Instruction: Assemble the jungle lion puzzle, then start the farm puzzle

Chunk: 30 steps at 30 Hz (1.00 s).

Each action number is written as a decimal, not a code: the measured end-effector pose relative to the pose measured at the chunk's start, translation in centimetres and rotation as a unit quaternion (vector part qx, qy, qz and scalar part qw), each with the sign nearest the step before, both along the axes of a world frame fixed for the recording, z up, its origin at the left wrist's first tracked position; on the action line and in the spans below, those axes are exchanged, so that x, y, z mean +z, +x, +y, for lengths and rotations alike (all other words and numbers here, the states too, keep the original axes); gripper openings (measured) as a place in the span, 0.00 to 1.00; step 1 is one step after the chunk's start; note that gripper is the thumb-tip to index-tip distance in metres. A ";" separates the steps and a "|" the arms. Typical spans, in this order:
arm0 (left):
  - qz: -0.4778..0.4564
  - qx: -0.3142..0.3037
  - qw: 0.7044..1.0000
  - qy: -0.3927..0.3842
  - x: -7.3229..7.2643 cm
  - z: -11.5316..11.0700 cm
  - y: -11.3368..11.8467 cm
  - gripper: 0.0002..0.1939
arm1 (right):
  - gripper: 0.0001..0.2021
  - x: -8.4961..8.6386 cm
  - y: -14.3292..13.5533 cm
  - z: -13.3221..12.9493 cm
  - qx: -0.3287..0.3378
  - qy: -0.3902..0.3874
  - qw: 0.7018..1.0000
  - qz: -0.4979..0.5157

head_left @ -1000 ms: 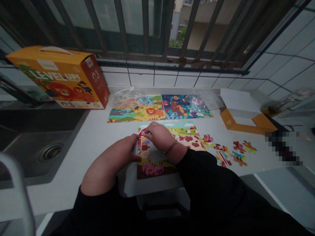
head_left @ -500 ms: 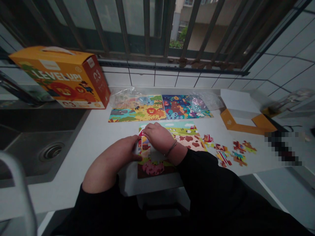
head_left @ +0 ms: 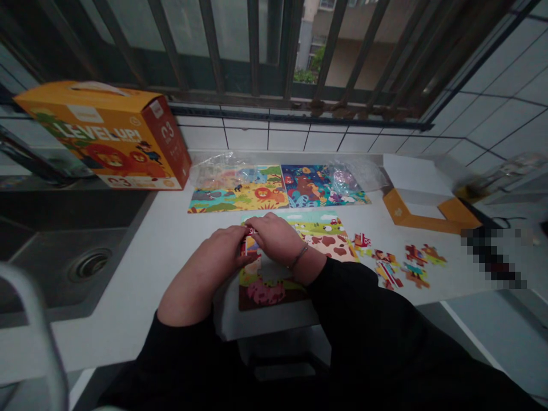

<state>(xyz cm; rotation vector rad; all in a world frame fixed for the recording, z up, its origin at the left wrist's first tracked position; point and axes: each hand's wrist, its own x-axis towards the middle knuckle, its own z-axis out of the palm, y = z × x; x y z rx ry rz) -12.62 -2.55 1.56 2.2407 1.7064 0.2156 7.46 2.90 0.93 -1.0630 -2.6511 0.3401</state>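
Observation:
A partly assembled farm jigsaw puzzle (head_left: 329, 245) lies on the counter in front of me, with cows, sheep and a pink pig in its picture. Over its upper left part, both my hands meet at a small red-and-white puzzle piece (head_left: 252, 230). My left hand (head_left: 222, 251) comes from the left edge, its fingers closed on the piece and its thumb lower down. From the right, my right hand (head_left: 276, 237) has its fingers bent down onto the same piece, hiding part of it. Below the right hand, a bare grey gap shows in the puzzle.
Loose puzzle pieces (head_left: 387, 268) lie right of the puzzle. Behind it are a lion picture (head_left: 240, 194) and a dark blue animal picture (head_left: 317, 191), partly under clear plastic wrap (head_left: 363, 174). An orange box (head_left: 115, 137) stands left by the sink (head_left: 128, 245); an open box (head_left: 428, 211) lies right.
My left hand has moved right and slightly up, its fingers now meeting the right hand's at the red-and-white piece. The right hand has barely shifted.

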 end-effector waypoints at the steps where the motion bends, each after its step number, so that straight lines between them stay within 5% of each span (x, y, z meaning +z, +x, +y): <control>1: 0.004 -0.001 1.000 -0.001 0.0 -0.1 0.0 0.27 | 0.14 0.0 0.1 0.1 -0.003 -0.003 1.000 0.009; 15: 0.106 0.010 0.994 -0.012 1.7 -1.1 2.7 0.23 | 0.15 0.3 0.4 0.3 -0.009 0.027 0.998 -0.055; 30: 0.039 -0.001 0.999 -0.011 1.0 -1.0 2.0 0.23 | 0.17 0.7 0.7 -0.1 -0.012 0.012 0.999 -0.037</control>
